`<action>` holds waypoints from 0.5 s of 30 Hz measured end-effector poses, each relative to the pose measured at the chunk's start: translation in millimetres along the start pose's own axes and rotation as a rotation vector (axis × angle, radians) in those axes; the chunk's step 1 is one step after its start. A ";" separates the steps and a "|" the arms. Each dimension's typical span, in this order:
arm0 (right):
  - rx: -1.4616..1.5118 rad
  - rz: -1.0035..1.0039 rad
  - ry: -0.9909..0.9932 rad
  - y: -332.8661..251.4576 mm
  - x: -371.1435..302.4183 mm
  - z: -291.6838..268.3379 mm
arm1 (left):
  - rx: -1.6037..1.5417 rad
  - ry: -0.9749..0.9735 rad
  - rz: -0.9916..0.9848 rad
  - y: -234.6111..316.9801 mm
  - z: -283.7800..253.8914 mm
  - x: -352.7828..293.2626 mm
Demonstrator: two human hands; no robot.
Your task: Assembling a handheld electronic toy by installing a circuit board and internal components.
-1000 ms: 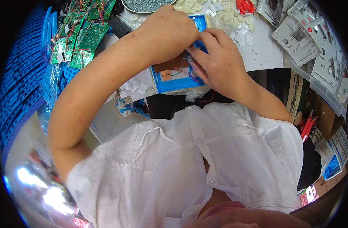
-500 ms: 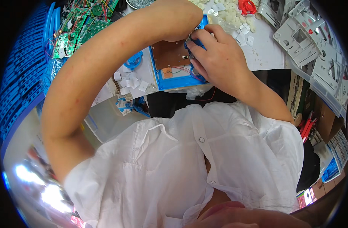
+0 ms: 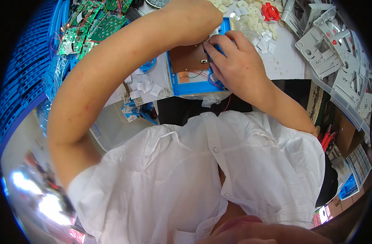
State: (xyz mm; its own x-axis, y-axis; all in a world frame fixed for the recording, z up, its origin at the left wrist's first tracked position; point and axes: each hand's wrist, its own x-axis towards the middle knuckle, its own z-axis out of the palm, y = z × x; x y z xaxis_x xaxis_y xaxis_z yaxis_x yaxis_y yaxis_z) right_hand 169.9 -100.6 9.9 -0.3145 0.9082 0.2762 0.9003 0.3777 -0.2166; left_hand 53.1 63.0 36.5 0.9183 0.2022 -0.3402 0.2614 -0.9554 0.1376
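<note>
A brown circuit board (image 3: 186,60) with a small slide switch sits in a blue plastic housing (image 3: 196,89) on the table before me. Thin red and green wires (image 3: 200,76) run below the board inside the housing. My left hand (image 3: 212,18) is bent over the housing's far part, its fingers hidden behind my wrist. My right hand (image 3: 242,61) rests over the housing's right side, thumb and fingers drawn together at the board's edge. Something small and dark shows at those fingertips, too covered to name.
Green circuit boards (image 3: 106,28) with wires are heaped at far left, beside stacked blue plastic parts (image 3: 29,69). White square pieces (image 3: 143,86) lie left of the housing. Cream round parts (image 3: 255,16) and a red ring-shaped part (image 3: 270,12) lie beyond. A bin of white casings (image 3: 322,49) stands right.
The whole view has shifted slightly, so the housing appears a little farther right. My right fingers have drawn closer together at the board's edge; both hands stay over the housing.
</note>
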 end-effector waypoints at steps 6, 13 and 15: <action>-0.049 -0.009 -0.036 -1.5 0.3 0.3 | -0.237 0.101 0.034 -13.5 -9.6 -30.8; -0.042 0.003 -0.066 -3.5 0.3 -0.9 | 0.016 0.098 -0.046 -6.8 12.2 -17.3; -0.042 0.005 -0.062 -3.6 0.1 -0.5 | 0.057 0.123 -0.049 -5.1 12.8 -16.6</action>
State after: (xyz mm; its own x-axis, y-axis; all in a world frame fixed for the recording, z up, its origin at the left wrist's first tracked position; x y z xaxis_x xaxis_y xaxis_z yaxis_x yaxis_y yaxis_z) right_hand 166.8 -102.0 11.2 -0.3273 0.9198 0.2164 0.9131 0.3668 -0.1781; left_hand 32.8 61.8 29.6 0.9354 0.2702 -0.2281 0.2924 -0.9538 0.0691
